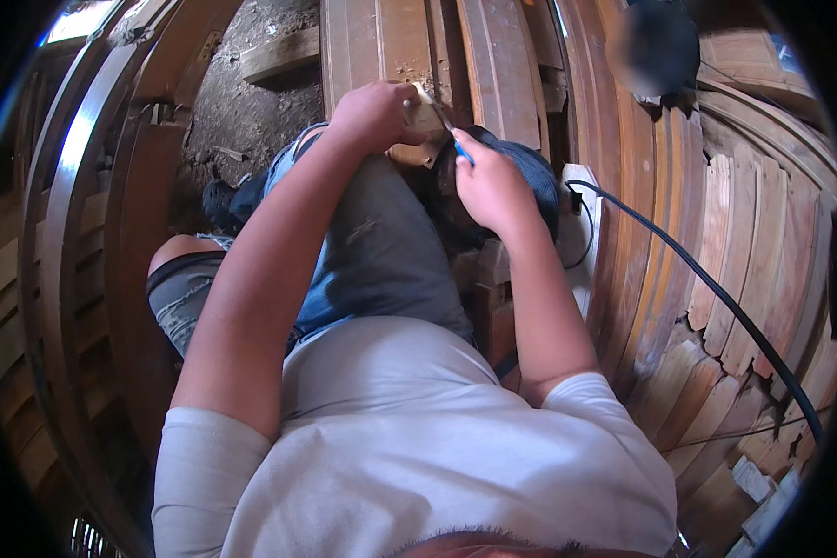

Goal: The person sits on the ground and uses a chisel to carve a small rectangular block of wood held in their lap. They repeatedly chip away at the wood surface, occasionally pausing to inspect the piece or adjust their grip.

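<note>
My left hand [372,113] is closed on a small pale piece of wood [425,119], which it holds over the far end of my lap. In my right hand [495,186] is a slim blue-handled tool [462,152], gripped by the handle with its narrow shaft pointing away and to the left. The tool's pale tip meets or lies just over the upper edge of the wood piece; I cannot tell which. Brown wooden boards [353,46] run away beyond my hands, with light crumbs or shavings on one of them.
Long planks [614,186] stand along the right, with shorter boards [763,251] past them. A black cable [707,274] curves across these. On the left are bent wooden frames [139,195] and a dirt floor [228,112] with a loose block [279,56]. A round dark object [671,46] is at far right.
</note>
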Demonstrator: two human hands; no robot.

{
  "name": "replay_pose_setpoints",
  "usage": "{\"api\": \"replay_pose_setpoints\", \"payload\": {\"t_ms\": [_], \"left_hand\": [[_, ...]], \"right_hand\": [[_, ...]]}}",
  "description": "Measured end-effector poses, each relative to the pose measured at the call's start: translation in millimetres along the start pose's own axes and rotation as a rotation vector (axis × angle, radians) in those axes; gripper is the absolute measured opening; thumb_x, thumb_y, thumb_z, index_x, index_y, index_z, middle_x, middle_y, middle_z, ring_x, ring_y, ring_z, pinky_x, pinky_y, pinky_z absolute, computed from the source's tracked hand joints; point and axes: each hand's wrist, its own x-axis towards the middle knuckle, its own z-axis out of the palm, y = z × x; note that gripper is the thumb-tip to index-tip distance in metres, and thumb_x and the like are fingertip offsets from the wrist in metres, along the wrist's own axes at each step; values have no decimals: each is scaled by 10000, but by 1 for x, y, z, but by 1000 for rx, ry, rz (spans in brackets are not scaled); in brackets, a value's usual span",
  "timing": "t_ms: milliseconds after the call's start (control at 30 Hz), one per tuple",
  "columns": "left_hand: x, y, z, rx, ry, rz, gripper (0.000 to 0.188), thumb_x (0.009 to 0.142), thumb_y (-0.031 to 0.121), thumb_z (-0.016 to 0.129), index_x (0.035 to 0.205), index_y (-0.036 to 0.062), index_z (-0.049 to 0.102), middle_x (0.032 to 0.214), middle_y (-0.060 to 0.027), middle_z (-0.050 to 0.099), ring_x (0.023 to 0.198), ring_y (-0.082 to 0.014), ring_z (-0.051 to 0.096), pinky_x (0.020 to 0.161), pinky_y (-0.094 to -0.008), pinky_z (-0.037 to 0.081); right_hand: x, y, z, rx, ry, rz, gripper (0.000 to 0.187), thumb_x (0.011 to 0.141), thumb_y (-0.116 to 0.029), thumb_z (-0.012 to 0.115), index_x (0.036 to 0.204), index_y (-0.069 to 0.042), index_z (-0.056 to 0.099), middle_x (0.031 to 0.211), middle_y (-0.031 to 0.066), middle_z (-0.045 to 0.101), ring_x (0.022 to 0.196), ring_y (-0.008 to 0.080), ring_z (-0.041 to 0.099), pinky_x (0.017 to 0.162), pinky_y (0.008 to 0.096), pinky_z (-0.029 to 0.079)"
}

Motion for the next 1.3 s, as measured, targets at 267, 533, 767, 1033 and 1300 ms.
{"api": "replay_pose_setpoints", "payload": {"t_ms": [267, 533, 767, 1033, 1300], "left_hand": [[1, 5, -4, -55, -47, -57, 649, 762, 509, 937, 1258, 127, 769, 1254, -152, 772, 1171, -378, 739, 997, -488, 591], [-1, 0, -2, -3, -43, -11, 666, 767, 539, 927, 1270, 135, 764, 1255, -148, 765, 1177, -373, 734, 1001, -487, 587], [2, 9, -4, 44, -25, -8, 670, 781, 623, 881, 1236, 140, 784, 1158, -131, 804, 1098, -343, 768, 970, -476, 593], [-4, 2, 3, 176, 151, 166, 598, 817, 613, 857, 1141, 113, 808, 1087, -104, 797, 1133, -340, 733, 1053, -469, 531], [-2, 4, 3, 42, 65, 113, 570, 827, 526, 888, 1130, 57, 773, 1083, -162, 772, 1110, -385, 737, 970, -498, 587]], "right_hand": [[28, -7, 8, 19, 7, 30, 498, 1073, -221, 546, 1551, -100, 614, 1216, 325, 740, 1139, 485, 719, 1029, 577, 559], [-19, -9, -12, -27, -37, 22, 481, 1079, -209, 555, 1543, -93, 611, 1147, 320, 752, 1104, 484, 727, 988, 589, 568], [30, -8, 7, -46, 23, 3, 494, 1067, -196, 530, 1541, -88, 614, 1153, 317, 757, 1121, 483, 723, 994, 579, 563], [-9, 9, 2, -66, -17, -5, 469, 1082, -192, 541, 1534, -104, 629, 1174, 304, 759, 1125, 478, 723, 1010, 567, 567], [-15, -11, -19, -12, -4, 69, 441, 1081, -200, 569, 1505, -114, 657, 1148, 306, 754, 1095, 485, 723, 980, 580, 571]]}}
